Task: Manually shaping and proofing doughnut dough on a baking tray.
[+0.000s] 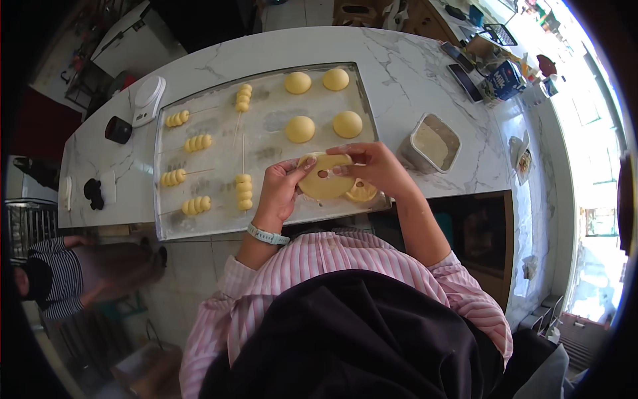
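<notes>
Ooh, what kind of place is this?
Probably a kitchen or small bakery: the left hand holds what looks like flat yellow dough above a tray with round yellow balls, and a white scale sits on the counter.

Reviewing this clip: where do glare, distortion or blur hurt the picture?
Head view: the window at right is blown out; head view: fisheye bends the edges of the counter, and the corners go black; head view: the disc is fairly clear, while the co-worker at lower left looks soft.
</notes>
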The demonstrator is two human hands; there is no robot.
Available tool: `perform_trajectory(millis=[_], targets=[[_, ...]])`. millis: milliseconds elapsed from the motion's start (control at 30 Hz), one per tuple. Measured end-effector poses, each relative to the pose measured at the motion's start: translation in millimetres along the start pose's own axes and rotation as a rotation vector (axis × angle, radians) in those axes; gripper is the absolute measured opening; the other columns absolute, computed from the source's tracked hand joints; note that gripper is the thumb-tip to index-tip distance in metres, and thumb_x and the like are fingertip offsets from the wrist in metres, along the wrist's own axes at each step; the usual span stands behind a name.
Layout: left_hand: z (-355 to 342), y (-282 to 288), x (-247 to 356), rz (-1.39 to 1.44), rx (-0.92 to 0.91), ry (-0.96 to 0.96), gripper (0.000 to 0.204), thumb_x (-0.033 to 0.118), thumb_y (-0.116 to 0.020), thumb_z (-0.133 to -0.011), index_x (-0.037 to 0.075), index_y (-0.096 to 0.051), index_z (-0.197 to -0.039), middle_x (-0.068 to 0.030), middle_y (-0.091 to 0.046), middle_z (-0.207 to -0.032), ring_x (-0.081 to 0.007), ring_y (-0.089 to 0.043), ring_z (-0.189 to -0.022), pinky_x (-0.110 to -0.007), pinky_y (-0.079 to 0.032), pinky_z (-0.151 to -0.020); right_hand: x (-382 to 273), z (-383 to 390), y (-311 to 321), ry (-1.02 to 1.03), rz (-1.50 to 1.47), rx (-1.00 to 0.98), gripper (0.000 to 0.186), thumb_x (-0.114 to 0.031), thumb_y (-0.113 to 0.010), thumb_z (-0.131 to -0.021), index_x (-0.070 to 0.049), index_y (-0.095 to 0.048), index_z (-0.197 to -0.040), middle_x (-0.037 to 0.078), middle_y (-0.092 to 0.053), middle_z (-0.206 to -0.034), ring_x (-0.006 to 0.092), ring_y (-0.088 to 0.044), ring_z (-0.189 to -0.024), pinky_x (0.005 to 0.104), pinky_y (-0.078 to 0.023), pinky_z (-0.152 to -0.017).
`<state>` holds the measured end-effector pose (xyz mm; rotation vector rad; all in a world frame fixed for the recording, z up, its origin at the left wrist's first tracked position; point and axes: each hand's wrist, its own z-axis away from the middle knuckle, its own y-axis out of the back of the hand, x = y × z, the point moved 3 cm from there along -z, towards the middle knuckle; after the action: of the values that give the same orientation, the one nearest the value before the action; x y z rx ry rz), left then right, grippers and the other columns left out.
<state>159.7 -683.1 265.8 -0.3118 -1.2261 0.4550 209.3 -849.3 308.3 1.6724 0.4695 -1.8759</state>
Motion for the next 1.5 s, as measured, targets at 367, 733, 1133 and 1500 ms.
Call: perform_trajectory(millis=[367,733,1133,1500], targets=[[7,7,-3,0.029,0.009,0.053,0.027,0.020,-0.065,-0.081,-0.005,-0.062,-0.091,-0.0089,-0.064,-0.080,-0.0134,-0.062,-0.068,-0.025,-0.052,-0.059,-2,-10,-4,-0.061,-0.078,0.009,0.036,-0.012,-0.068,-0.075,0.000,-0.060,-0.108,0.007,-0.064,-0.094,0.0111,-0.057,-0.087,0.0259,-0.045,-0.078],[1,6,-9,0.018,-0.092,0.110,0.026,0.021,-0.066,-0.081,-0.004,-0.062,-0.090,-0.0076,-0.064,-0.079,-0.0120,-0.061,-0.066,-0.022,-0.050,-0.057,6,-13,-13,0.034,0.055,0.002,0.035,-0.011,-0.068,-0.074,-0.005,-0.061,-0.108,0.004,-0.063,-0.088,0.0102,-0.054,-0.078,0.0253,-0.045,-0.070],[-2,8,-6,0.070,0.040,0.036,0.027,0.022,-0.065,-0.081,-0.003,-0.063,-0.090,-0.0070,-0.064,-0.078,-0.0106,-0.061,-0.067,-0.021,-0.049,-0.058,13,-13,-8,0.069,-0.020,-0.069,0.029,-0.010,-0.065,-0.077,-0.001,-0.061,-0.105,0.006,-0.063,-0.093,0.0082,-0.055,-0.084,0.0237,-0.045,-0.073],[4,2,-5,0.171,0.051,0.114,0.029,0.025,-0.061,-0.084,-0.003,-0.062,-0.089,-0.0074,-0.064,-0.081,-0.0106,-0.061,-0.067,-0.021,-0.050,-0.058,9,-10,-2,-0.061,-0.036,0.051,0.034,-0.008,-0.067,-0.077,0.003,-0.058,-0.108,0.008,-0.062,-0.099,0.0109,-0.058,-0.090,0.0247,-0.044,-0.083]])
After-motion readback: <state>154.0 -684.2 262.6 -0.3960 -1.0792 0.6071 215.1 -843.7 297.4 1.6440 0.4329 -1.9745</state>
